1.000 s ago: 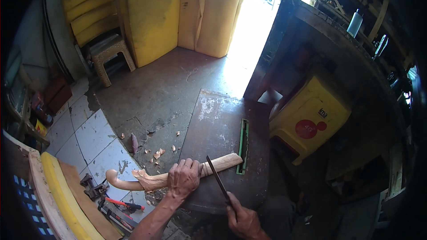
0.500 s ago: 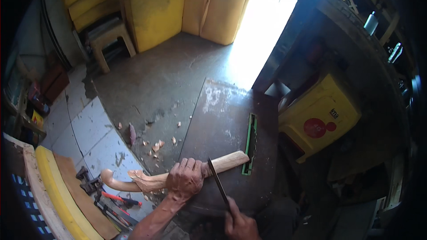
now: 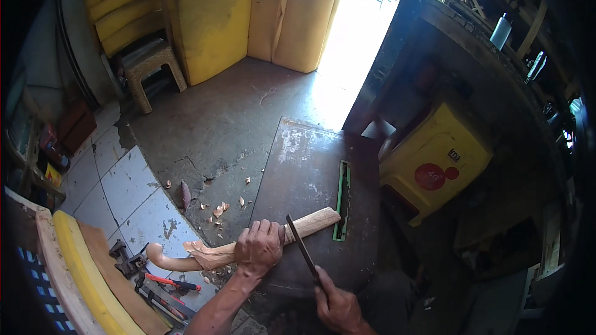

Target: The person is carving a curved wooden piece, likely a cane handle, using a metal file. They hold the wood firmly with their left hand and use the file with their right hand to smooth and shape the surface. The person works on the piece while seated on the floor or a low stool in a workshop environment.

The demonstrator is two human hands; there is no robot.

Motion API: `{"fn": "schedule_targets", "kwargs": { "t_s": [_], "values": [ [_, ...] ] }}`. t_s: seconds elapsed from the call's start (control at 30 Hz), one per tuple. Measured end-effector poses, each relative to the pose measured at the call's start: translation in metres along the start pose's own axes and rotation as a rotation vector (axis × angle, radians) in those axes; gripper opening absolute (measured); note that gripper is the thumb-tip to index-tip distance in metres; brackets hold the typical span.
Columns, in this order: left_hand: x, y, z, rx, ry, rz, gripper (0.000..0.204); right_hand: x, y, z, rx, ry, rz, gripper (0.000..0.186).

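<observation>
My left hand (image 3: 258, 247) is wrapped from above around a pale carved wooden piece (image 3: 315, 221), which has a hooked end at left and a flat, sheath-like blade part at right. The piece lies slantwise, its right part over a dark tabletop (image 3: 298, 174), its hooked end out past the edge. In my right hand (image 3: 338, 305) is a long, narrow dark file (image 3: 302, 245). Its far part crosses the wood just right of my left hand and appears to touch it. The lower end of the file is hidden in my fist.
A green-framed slot (image 3: 341, 201) is in the tabletop. Wood chips (image 3: 219, 211) lie on the floor. Clamps (image 3: 127, 257) and red-handled tools (image 3: 164, 280) rest at lower left. A yellow plastic stool (image 3: 434, 161) stands right, a brown stool (image 3: 152, 68) back left, near yellow foam slabs (image 3: 217, 18).
My right hand has moved up with the file, and more of the hand shows. My left hand keeps its grip on the wooden piece. The whole view has shifted slightly.
</observation>
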State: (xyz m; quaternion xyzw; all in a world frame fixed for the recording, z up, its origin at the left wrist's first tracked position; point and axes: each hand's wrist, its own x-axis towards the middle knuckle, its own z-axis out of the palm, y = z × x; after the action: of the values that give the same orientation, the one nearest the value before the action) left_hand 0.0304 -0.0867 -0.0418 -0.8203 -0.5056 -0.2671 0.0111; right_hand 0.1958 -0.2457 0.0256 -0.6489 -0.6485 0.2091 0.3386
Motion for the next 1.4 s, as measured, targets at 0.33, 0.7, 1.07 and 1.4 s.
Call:
{"fn": "schedule_targets", "kwargs": {
  "t_s": [0.33,0.7,1.07,1.4],
  "values": [
    [-0.006,-0.002,0.001,0.007,0.005,0.025,0.026,-0.021,0.007,0.011,0.01,0.094,-0.068,0.056],
    [0.005,-0.002,-0.002,-0.024,0.083,0.001,0.023,0.058,0.012,0.029,0.085,0.058,0.099,0.054],
    [-0.001,-0.002,0.004,0.009,0.129,-0.026,0.027,-0.02,0.009,-0.005,0.015,0.005,-0.026,0.055],
    [0.007,-0.007,-0.002,-0.09,0.092,-0.032,0.023,-0.021,-0.011,-0.004,-0.03,-0.071,0.124,0.054]
  ]
}}
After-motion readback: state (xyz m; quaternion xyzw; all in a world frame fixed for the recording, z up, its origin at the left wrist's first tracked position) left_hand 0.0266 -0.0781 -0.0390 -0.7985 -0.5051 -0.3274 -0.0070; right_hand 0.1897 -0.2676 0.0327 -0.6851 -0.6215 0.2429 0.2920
